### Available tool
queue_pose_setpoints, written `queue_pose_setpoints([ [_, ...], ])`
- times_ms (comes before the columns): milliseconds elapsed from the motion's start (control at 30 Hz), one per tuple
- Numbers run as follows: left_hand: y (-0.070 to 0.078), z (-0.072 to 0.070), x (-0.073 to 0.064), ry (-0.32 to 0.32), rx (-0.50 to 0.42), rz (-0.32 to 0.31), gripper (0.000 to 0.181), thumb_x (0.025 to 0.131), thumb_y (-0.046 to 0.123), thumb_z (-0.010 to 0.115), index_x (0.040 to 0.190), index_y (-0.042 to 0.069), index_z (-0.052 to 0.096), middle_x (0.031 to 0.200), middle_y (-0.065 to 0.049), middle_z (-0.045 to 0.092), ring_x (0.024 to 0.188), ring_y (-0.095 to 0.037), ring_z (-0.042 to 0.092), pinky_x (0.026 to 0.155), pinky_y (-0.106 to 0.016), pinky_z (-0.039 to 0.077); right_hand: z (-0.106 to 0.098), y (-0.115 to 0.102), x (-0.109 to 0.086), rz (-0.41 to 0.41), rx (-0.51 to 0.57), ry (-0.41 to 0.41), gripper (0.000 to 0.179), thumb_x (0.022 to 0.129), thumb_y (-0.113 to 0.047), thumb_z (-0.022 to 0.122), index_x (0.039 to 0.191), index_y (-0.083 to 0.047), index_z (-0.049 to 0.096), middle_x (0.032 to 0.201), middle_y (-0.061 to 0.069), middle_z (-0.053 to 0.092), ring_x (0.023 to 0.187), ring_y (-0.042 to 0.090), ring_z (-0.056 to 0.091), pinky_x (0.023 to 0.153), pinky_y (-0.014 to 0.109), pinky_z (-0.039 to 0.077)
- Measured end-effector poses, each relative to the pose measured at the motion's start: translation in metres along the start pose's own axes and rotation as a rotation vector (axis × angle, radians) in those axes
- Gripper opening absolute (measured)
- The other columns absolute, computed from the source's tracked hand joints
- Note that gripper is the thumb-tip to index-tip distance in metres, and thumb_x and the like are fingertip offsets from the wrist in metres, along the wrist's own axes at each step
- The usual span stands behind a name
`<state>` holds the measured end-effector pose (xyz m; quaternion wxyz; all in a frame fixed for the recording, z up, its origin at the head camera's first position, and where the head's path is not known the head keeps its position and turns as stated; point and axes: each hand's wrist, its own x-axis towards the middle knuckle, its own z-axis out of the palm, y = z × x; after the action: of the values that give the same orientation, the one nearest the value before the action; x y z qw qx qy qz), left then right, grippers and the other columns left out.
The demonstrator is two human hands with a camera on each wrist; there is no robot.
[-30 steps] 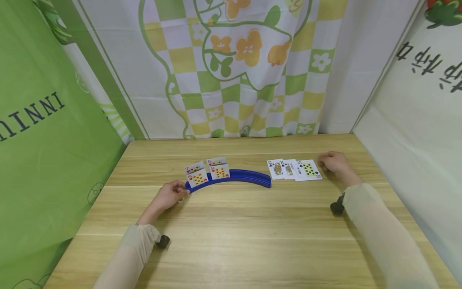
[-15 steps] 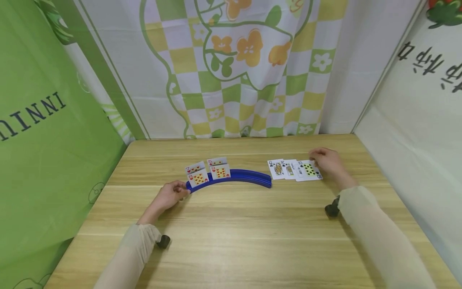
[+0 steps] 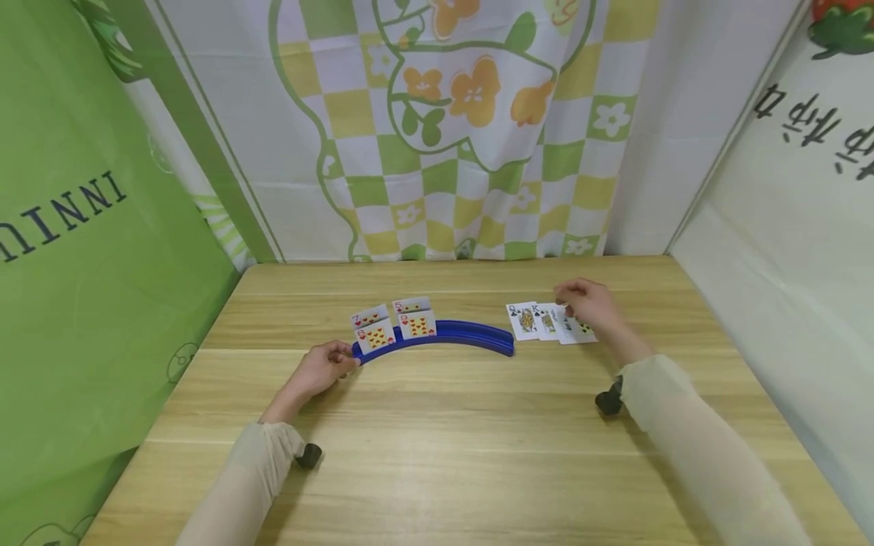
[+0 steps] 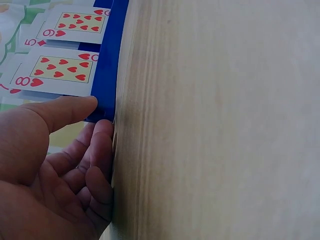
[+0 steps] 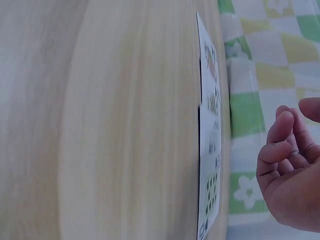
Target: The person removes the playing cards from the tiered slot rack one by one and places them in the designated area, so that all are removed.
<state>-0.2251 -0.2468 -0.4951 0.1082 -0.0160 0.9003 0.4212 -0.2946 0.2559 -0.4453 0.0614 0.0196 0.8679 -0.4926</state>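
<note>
A curved blue card holder (image 3: pixel 464 334) lies on the table, with its left end pinched between the thumb and fingers of my left hand (image 3: pixel 324 369). Standing in its left half are the 8 of hearts (image 4: pixel 62 70) and the 9 of hearts (image 4: pixel 80 24), each in front of another red card, a 7 and a 5. My right hand (image 3: pixel 590 305) hovers over the face-up cards to the right, holding nothing, its fingers loosely bent and thumb apart. Overlapping there are a queen (image 3: pixel 524 321), a king (image 3: pixel 546 322) and a 10 of spades (image 3: pixel 573 334), partly hidden by the hand.
The wooden table (image 3: pixel 437 440) runs back to a checked, flowered curtain (image 3: pixel 471 182). A green cloth wall (image 3: pixel 102 265) stands at the left and a white one (image 3: pixel 771 265) at the right. The holder's right half carries no cards.
My right hand has moved left from beside the 10 to above the overlapping cards. My left hand stays at the holder's end, and the cards have not moved.
</note>
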Motion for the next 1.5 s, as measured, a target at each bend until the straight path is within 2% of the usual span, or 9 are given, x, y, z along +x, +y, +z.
queue_pose_setpoints([
  [100,0.001,0.000,0.000,-0.002,0.002,0.001,0.031,0.093,0.021,0.069,0.117,0.003,0.063,0.090,-0.006,0.066,0.071,-0.015,0.056,0.061,-0.026,0.045,0.006,-0.004,-0.001,-0.025,0.002,-0.012,0.037,0.105,-0.027,0.048,0.130,-0.003,0.059,0.119,0.019,0.064,0.081,0.018,0.061,0.064,0.025,0.050],
  [333,0.001,-0.002,-0.001,0.001,0.004,0.000,0.031,0.093,0.022,0.068,0.117,0.003,0.063,0.090,-0.005,0.066,0.072,-0.015,0.056,0.062,-0.026,0.045,0.019,-0.018,-0.006,-0.045,0.020,-0.060,0.038,0.105,-0.028,0.049,0.132,-0.002,0.057,0.121,0.021,0.063,0.087,0.026,0.062,0.065,0.026,0.050],
  [633,-0.001,0.000,0.000,0.004,-0.011,0.016,0.031,0.091,0.020,0.070,0.116,0.001,0.064,0.089,-0.006,0.067,0.071,-0.014,0.057,0.063,-0.026,0.046,0.035,-0.030,-0.009,-0.065,0.093,-0.089,0.038,0.103,-0.027,0.054,0.129,0.000,0.058,0.116,0.021,0.065,0.078,0.015,0.059,0.064,0.024,0.050],
  [833,-0.001,0.000,0.000,0.011,-0.015,0.027,0.031,0.092,0.018,0.070,0.115,0.000,0.063,0.089,-0.006,0.068,0.071,-0.014,0.058,0.062,-0.026,0.046,0.044,-0.037,-0.009,-0.063,0.137,-0.118,0.038,0.103,-0.032,0.055,0.127,-0.004,0.059,0.114,0.017,0.065,0.080,0.020,0.060,0.059,0.022,0.045],
  [1000,0.000,0.000,-0.001,0.005,-0.013,0.024,0.030,0.092,0.019,0.070,0.115,0.001,0.063,0.089,-0.007,0.068,0.072,-0.015,0.058,0.062,-0.026,0.046,0.049,-0.041,-0.010,-0.072,0.169,-0.146,0.034,0.103,-0.030,0.055,0.125,-0.005,0.060,0.108,0.010,0.066,0.078,0.020,0.060,0.063,0.026,0.047],
  [1267,0.000,0.001,-0.001,0.012,-0.014,0.027,0.030,0.092,0.019,0.069,0.115,0.000,0.063,0.089,-0.006,0.068,0.071,-0.014,0.057,0.061,-0.026,0.046,0.057,-0.049,-0.013,-0.056,0.229,-0.170,0.031,0.103,-0.024,0.054,0.125,-0.002,0.059,0.117,0.023,0.062,0.072,0.013,0.055,0.063,0.026,0.048],
  [1500,0.001,0.000,-0.002,0.008,-0.025,0.018,0.029,0.092,0.018,0.069,0.115,0.000,0.063,0.090,-0.007,0.068,0.072,-0.015,0.057,0.062,-0.026,0.046,0.066,-0.054,-0.014,-0.076,0.243,-0.185,0.029,0.102,-0.026,0.056,0.122,-0.005,0.061,0.109,0.016,0.064,0.072,0.014,0.056,0.059,0.029,0.045],
])
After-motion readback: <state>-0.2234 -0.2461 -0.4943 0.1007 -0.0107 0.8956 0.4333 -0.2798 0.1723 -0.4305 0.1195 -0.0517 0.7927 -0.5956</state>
